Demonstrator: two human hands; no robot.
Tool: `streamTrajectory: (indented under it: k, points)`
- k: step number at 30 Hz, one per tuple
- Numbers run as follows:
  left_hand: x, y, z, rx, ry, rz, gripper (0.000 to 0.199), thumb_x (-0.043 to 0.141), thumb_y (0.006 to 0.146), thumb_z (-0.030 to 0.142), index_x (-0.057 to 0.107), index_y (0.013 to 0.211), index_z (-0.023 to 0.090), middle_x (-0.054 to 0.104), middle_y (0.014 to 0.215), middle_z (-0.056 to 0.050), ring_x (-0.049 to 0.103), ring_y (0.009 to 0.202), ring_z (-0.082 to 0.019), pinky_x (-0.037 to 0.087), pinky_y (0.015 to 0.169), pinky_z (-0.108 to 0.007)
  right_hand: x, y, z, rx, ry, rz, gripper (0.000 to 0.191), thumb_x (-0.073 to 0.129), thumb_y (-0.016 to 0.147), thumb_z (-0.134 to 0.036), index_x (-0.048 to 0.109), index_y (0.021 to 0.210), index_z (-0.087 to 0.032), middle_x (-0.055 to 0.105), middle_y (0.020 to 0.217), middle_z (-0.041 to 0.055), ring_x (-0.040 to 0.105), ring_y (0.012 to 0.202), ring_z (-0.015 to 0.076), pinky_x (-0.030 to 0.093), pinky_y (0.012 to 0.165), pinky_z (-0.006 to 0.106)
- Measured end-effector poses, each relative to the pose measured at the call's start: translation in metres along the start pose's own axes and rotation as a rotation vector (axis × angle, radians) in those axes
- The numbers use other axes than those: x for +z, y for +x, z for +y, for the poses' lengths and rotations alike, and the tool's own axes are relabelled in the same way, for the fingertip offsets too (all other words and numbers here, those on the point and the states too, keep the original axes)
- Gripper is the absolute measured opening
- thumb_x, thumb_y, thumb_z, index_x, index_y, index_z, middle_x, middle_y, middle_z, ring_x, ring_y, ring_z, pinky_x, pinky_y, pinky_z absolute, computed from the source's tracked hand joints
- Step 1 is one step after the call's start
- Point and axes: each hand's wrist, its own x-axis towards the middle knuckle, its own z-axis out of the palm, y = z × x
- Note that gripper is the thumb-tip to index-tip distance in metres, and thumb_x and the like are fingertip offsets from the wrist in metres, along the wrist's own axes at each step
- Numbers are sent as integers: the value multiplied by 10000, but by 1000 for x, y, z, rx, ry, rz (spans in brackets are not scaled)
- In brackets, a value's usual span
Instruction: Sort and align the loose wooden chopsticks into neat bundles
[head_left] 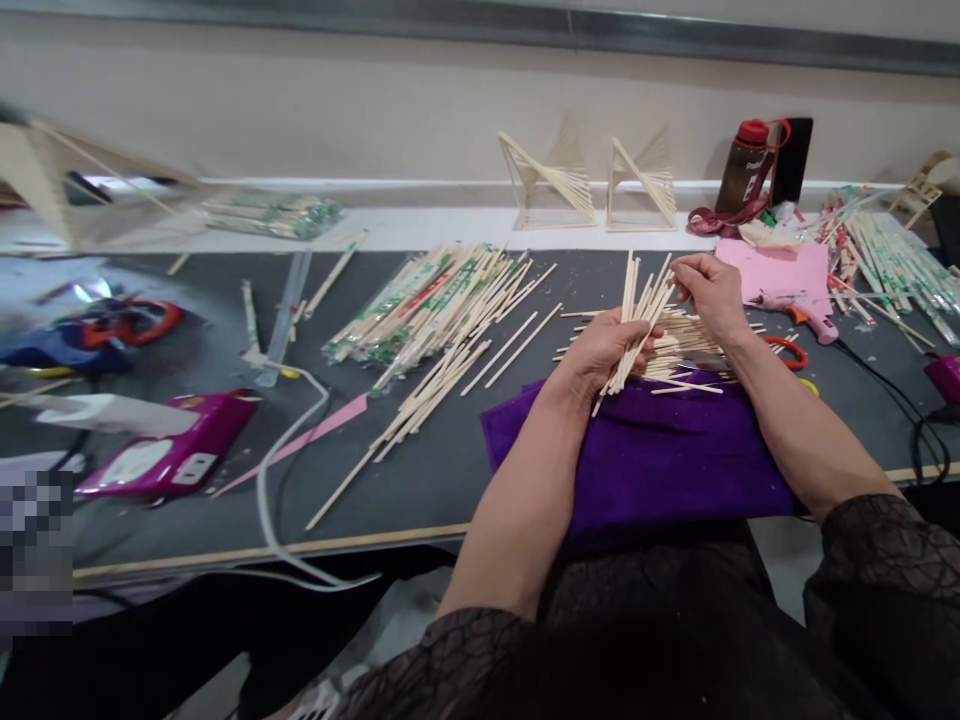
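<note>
A loose fanned bundle of pale wooden chopsticks [634,335] is gripped in my left hand [600,348], its tips pointing up and away from me. My right hand [709,288] is closed in a pinch at the upper right tips of this bundle, apparently on the end of one chopstick; the exact contact is small. Under and behind both hands lies a pile of bare chopsticks [686,338], partly hidden by them. The pile rests at the far edge of a folded purple cloth [667,450].
Wrapped chopsticks [420,310] and loose ones spread left of my hands. A pink glue gun [821,322] lies right, beside pink paper [780,270]. Two stick models [559,185] and a red-capped bottle [742,165] stand behind. A white cable [262,490] crosses the table's front edge.
</note>
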Motion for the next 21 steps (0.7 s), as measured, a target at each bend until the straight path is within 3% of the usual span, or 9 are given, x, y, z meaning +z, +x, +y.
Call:
streamTrajectory:
  k: [7,15,18,21]
  points:
    - [-5,6,-3,42,-51,60,73,587,735,63,574,722,133,535,578,-18,438,440,-55,291,397,-178,-21,9,-7,171,202,106,127,668,754,-255,630,832,-162,622,658,-23,513,486,43,347,376,142]
    - [1,3,-4,88,-32,107,213,665,671,25,604,840,138,574,602,3,493,460,-62,340,427,-184,-5,-5,-6,210,42,-78,231,729,718,-340,606,661,-152,609,581,2,494,424,50,285,338,160]
    - [3,1,-3,94,-16,121,181,646,682,20,588,806,138,586,586,4,516,454,-69,356,431,-184,-3,-7,-1,252,40,-202,221,750,696,-324,632,663,-140,633,599,9,493,421,44,273,332,155]
    - [5,1,0,66,32,158,90,604,731,42,584,768,122,601,551,-16,530,430,-81,400,445,-198,-5,-5,1,337,127,-242,166,754,688,-266,658,687,-131,652,608,16,518,438,49,293,338,148]
